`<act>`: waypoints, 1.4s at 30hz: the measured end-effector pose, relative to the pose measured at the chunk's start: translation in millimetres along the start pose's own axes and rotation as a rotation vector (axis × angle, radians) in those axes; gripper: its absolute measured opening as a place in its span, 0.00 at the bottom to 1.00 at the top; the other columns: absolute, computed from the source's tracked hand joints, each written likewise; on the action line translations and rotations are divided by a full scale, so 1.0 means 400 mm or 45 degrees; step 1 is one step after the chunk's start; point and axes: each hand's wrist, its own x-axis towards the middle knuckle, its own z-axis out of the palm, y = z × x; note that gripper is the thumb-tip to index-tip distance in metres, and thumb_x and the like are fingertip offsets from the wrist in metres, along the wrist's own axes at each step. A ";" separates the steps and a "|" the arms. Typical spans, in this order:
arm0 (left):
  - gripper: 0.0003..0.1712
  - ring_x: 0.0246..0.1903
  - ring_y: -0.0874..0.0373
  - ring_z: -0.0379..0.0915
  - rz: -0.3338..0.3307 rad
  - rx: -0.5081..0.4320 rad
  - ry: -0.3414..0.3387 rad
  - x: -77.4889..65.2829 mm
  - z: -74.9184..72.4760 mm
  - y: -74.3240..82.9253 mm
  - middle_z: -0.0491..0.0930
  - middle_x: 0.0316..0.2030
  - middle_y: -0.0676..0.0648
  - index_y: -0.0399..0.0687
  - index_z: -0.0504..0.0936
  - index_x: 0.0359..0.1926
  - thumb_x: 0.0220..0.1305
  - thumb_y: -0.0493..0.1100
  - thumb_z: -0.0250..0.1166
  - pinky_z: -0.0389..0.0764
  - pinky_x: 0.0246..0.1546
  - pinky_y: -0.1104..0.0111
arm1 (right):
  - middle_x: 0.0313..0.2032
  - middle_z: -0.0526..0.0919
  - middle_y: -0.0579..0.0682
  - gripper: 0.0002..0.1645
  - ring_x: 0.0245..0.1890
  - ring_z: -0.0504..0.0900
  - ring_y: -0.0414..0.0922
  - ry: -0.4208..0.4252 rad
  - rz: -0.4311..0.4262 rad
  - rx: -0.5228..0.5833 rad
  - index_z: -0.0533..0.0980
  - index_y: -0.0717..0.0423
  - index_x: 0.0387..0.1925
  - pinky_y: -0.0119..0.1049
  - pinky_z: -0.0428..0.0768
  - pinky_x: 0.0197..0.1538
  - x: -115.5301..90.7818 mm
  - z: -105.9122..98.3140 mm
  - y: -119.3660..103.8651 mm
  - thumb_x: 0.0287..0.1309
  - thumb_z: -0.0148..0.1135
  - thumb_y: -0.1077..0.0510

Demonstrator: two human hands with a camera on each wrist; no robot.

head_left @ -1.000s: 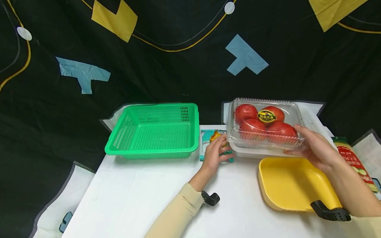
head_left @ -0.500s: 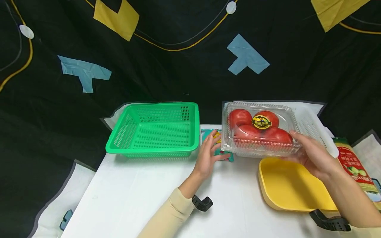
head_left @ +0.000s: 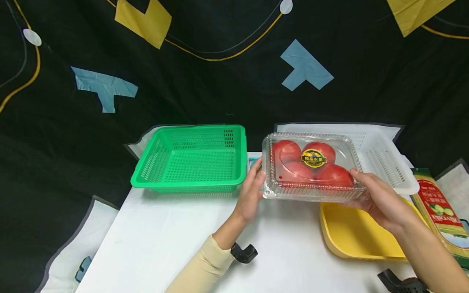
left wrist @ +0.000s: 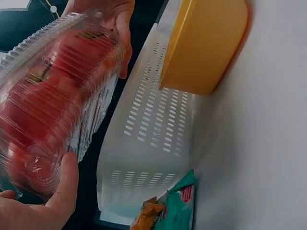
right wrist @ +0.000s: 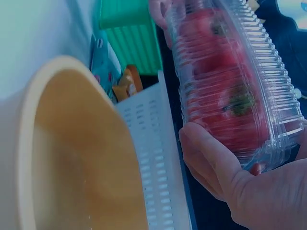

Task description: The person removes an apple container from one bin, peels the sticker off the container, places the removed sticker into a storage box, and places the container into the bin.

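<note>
From where I sit, I see the right hand (head_left: 381, 201) holding the right end of a clear plastic box (head_left: 346, 150), thumb on top and fingers below. The left hand (head_left: 249, 195) has the other end between thumb and fingers; how firmly, I cannot tell. Inside the box I count four red tomatoes (head_left: 293, 171) under a black-and-gold label (head_left: 314, 158). The box is held up over the white table (head_left: 146, 244), partly hiding a white basket (head_left: 388, 156) behind it.

On the table just left of the box I have a perforated green basket (head_left: 188, 185); below and right, a yellow container (head_left: 355, 234). My left wrist view shows a teal packet (left wrist: 177, 206) and an orange wrapper (left wrist: 146, 215) beside the white basket. At the table's right lies a red-and-yellow package (head_left: 439, 207).

Beyond the table I see a black cloth (head_left: 220, 93) across the back, bearing blue tape (head_left: 305, 67), yellow patches (head_left: 146, 20) and a yellow cord (head_left: 220, 59) with white discs (head_left: 286, 6). Pale, dark-edged sheeting (head_left: 78, 236) shows past the table's left edge.
</note>
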 end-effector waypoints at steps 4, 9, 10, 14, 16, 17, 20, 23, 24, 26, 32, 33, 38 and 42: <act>0.34 0.63 0.53 0.63 0.051 -0.009 -0.017 -0.001 -0.005 0.006 0.63 0.67 0.46 0.55 0.54 0.73 0.69 0.54 0.49 0.72 0.57 0.57 | 0.54 0.70 0.50 0.22 0.48 0.77 0.43 0.024 0.004 -0.050 0.57 0.50 0.59 0.44 0.79 0.50 -0.009 0.013 0.000 0.72 0.45 0.46; 0.35 0.62 0.53 0.66 0.101 -0.005 -0.009 -0.009 -0.006 0.010 0.66 0.65 0.46 0.50 0.56 0.72 0.67 0.50 0.53 0.71 0.58 0.59 | 0.52 0.70 0.51 0.22 0.47 0.78 0.43 0.072 0.021 -0.115 0.56 0.51 0.57 0.38 0.80 0.49 -0.016 0.027 0.003 0.71 0.46 0.44; 0.35 0.61 0.53 0.66 0.102 -0.006 -0.006 -0.012 -0.007 0.010 0.66 0.65 0.45 0.49 0.57 0.72 0.66 0.50 0.54 0.71 0.58 0.59 | 0.52 0.71 0.51 0.22 0.46 0.78 0.42 0.080 0.025 -0.126 0.56 0.51 0.56 0.38 0.80 0.49 -0.017 0.029 0.004 0.71 0.46 0.44; 0.36 0.61 0.52 0.67 0.096 -0.006 -0.003 -0.024 -0.013 0.008 0.66 0.65 0.45 0.47 0.57 0.71 0.65 0.49 0.55 0.72 0.57 0.60 | 0.52 0.69 0.52 0.22 0.46 0.78 0.42 0.089 0.027 -0.156 0.55 0.51 0.56 0.37 0.80 0.49 -0.021 0.035 0.011 0.71 0.46 0.44; 0.36 0.60 0.51 0.67 0.092 -0.009 -0.004 -0.031 -0.016 0.007 0.66 0.64 0.44 0.47 0.56 0.71 0.65 0.48 0.55 0.73 0.56 0.59 | 0.52 0.69 0.52 0.22 0.46 0.78 0.43 0.094 0.015 -0.183 0.55 0.52 0.55 0.36 0.80 0.48 -0.024 0.038 0.016 0.71 0.45 0.44; 0.36 0.60 0.50 0.68 0.090 -0.011 -0.003 -0.034 -0.018 0.006 0.66 0.64 0.44 0.47 0.56 0.71 0.64 0.48 0.56 0.73 0.56 0.59 | 0.52 0.68 0.53 0.22 0.46 0.78 0.43 0.098 0.006 -0.200 0.55 0.53 0.55 0.36 0.80 0.48 -0.025 0.039 0.019 0.71 0.45 0.44; 0.37 0.60 0.49 0.68 0.090 -0.023 -0.003 -0.043 -0.022 0.004 0.66 0.65 0.43 0.46 0.56 0.71 0.64 0.47 0.56 0.73 0.56 0.59 | 0.51 0.66 0.54 0.22 0.45 0.77 0.43 0.122 -0.016 -0.263 0.55 0.54 0.54 0.35 0.80 0.47 -0.029 0.046 0.029 0.72 0.44 0.44; 0.38 0.60 0.49 0.67 0.089 -0.032 -0.007 -0.052 -0.026 0.003 0.65 0.65 0.42 0.45 0.55 0.71 0.63 0.46 0.57 0.73 0.56 0.60 | 0.50 0.67 0.55 0.22 0.44 0.77 0.43 0.145 -0.036 -0.296 0.54 0.55 0.52 0.34 0.80 0.46 -0.032 0.054 0.038 0.72 0.43 0.44; 0.38 0.61 0.49 0.67 0.087 -0.031 -0.008 -0.056 -0.028 0.004 0.65 0.65 0.42 0.44 0.55 0.71 0.63 0.46 0.57 0.72 0.57 0.60 | 0.49 0.67 0.55 0.22 0.44 0.77 0.44 0.147 -0.042 -0.298 0.54 0.55 0.52 0.34 0.80 0.46 -0.034 0.057 0.040 0.72 0.43 0.44; 0.38 0.61 0.48 0.66 0.075 -0.023 -0.005 -0.065 -0.030 0.006 0.65 0.65 0.42 0.44 0.55 0.71 0.63 0.45 0.57 0.72 0.57 0.60 | 0.48 0.69 0.55 0.21 0.42 0.78 0.44 0.158 -0.050 -0.294 0.54 0.57 0.51 0.34 0.80 0.45 -0.036 0.063 0.044 0.72 0.44 0.45; 0.39 0.63 0.51 0.64 0.015 0.016 0.000 -0.096 -0.036 0.015 0.62 0.66 0.44 0.48 0.54 0.71 0.62 0.46 0.58 0.71 0.58 0.60 | 0.46 0.72 0.57 0.20 0.40 0.80 0.45 0.164 -0.101 -0.343 0.53 0.58 0.49 0.35 0.81 0.43 -0.048 0.080 0.060 0.73 0.43 0.46; 0.39 0.63 0.51 0.63 0.007 0.013 -0.006 -0.101 -0.038 0.015 0.62 0.66 0.44 0.48 0.54 0.71 0.62 0.46 0.58 0.71 0.58 0.60 | 0.47 0.71 0.58 0.20 0.40 0.80 0.45 0.160 -0.109 -0.357 0.53 0.58 0.50 0.35 0.81 0.43 -0.050 0.082 0.063 0.73 0.42 0.47; 0.38 0.62 0.49 0.64 -0.007 -0.008 -0.031 -0.125 -0.048 0.014 0.62 0.65 0.42 0.48 0.54 0.71 0.62 0.45 0.57 0.71 0.58 0.59 | 0.54 0.64 0.65 0.25 0.42 0.80 0.46 0.138 -0.100 -0.425 0.49 0.60 0.57 0.36 0.81 0.44 -0.059 0.095 0.074 0.74 0.40 0.47; 0.38 0.63 0.48 0.63 -0.004 -0.004 -0.053 -0.146 -0.059 0.011 0.61 0.65 0.41 0.49 0.53 0.71 0.62 0.42 0.57 0.71 0.58 0.58 | 0.52 0.67 0.67 0.27 0.41 0.81 0.49 0.135 -0.088 -0.472 0.49 0.62 0.58 0.38 0.82 0.43 -0.066 0.104 0.079 0.74 0.40 0.46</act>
